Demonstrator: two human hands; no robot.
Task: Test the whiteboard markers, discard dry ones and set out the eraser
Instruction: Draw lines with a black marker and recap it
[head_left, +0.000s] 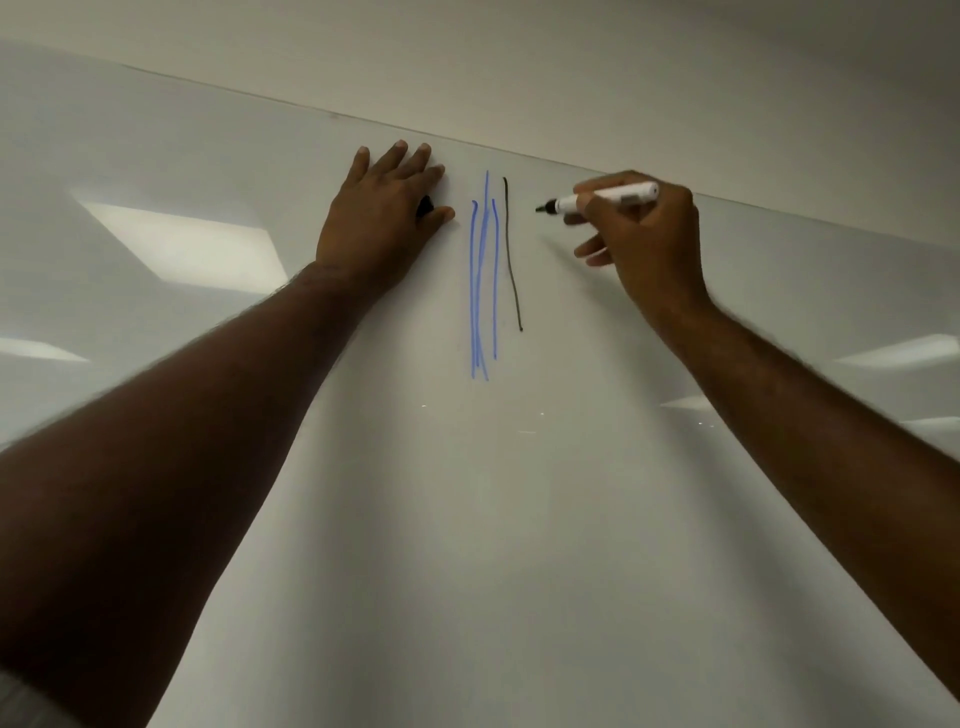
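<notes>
My right hand (644, 244) grips an uncapped white marker (608, 197) with its black tip pointing left, just right of the drawn lines; whether the tip touches the board cannot be told. On the whiteboard (519, 519) are several blue vertical strokes (483, 291) and one black vertical line (511, 254) beside them. My left hand (384, 208) lies flat against the board left of the strokes, fingers straight. A small black cap (425, 206) shows between its thumb and forefinger. No eraser is in view.
The whiteboard's top edge (332, 113) runs diagonally across the frame with plain wall above it. Ceiling lights reflect on the glossy board at left (182, 244) and right (904, 353).
</notes>
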